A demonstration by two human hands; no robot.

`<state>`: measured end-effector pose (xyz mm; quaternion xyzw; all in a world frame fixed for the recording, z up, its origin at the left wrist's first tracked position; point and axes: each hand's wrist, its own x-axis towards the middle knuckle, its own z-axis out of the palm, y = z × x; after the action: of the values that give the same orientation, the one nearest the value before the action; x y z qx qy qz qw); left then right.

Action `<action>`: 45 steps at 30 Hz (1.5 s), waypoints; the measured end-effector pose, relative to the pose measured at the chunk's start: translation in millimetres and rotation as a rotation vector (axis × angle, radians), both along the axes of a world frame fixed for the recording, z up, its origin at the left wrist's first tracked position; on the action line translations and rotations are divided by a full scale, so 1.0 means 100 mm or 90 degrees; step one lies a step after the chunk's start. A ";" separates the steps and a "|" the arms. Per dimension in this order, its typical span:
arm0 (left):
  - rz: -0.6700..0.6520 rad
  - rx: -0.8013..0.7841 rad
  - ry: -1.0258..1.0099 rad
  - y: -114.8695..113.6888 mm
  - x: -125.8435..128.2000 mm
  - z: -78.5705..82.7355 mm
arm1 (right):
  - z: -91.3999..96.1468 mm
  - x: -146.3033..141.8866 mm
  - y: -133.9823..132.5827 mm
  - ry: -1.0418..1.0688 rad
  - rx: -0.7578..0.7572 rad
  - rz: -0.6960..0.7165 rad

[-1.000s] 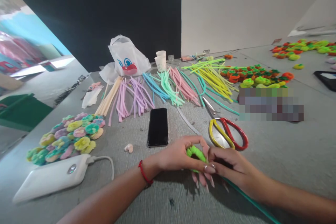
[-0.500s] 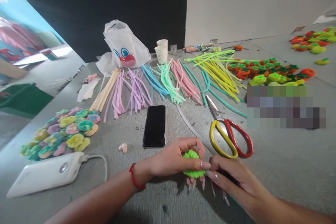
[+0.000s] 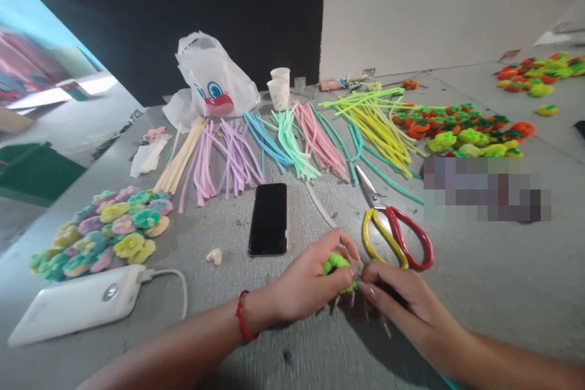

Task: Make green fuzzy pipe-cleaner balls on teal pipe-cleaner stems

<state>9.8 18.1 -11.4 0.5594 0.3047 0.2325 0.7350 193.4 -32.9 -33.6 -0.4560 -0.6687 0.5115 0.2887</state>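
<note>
My left hand (image 3: pixel 311 280) is curled around a lime-green pipe-cleaner piece (image 3: pixel 337 264), which its fingers mostly hide. My right hand (image 3: pixel 402 298) pinches the same piece from the right, its fingertips touching it. A red string bracelet (image 3: pixel 243 315) circles my left wrist. Just beyond my right hand lie yellow-and-red handled scissors (image 3: pixel 393 237), not touching it. A black smartphone (image 3: pixel 268 219) lies to the left of the hands, and a small pale pink piece (image 3: pixel 214 256) lies beside it.
Bundles of coloured pipe cleaners (image 3: pixel 274 146) fan across the grey table (image 3: pixel 479 268). Pastel pipe-cleaner flowers (image 3: pixel 105 231) sit left, beside a white power bank (image 3: pixel 75 308). Orange and green pompoms (image 3: pixel 461 128) lie right. A pixelated patch (image 3: pixel 484 189) covers something.
The green piece has turned and now sits mostly inside my left fingers, no longer showing its round spiky face. My right hand has closed in on it, and the whole view has shifted slightly.
</note>
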 end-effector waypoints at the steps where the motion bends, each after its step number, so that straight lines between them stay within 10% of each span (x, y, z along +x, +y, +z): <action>1: 0.013 0.007 0.001 -0.01 0.02 0.01 | 0.00 0.00 0.00 0.006 -0.009 -0.002; 15: -0.062 -0.010 -0.041 -0.04 0.08 0.00 | 0.12 0.15 0.08 -0.099 0.216 0.040; 29: 0.053 0.041 -0.023 -0.15 0.12 -0.02 | 0.09 0.09 0.07 0.072 -0.014 -0.022; 45: 0.020 -0.087 -0.107 -0.04 0.07 -0.07 | 0.15 0.08 0.13 0.073 0.022 -0.030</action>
<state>16.6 14.5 -18.2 0.4814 0.2661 0.2687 0.7907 201.8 -19.5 -18.4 -0.4365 -0.6488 0.5185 0.3461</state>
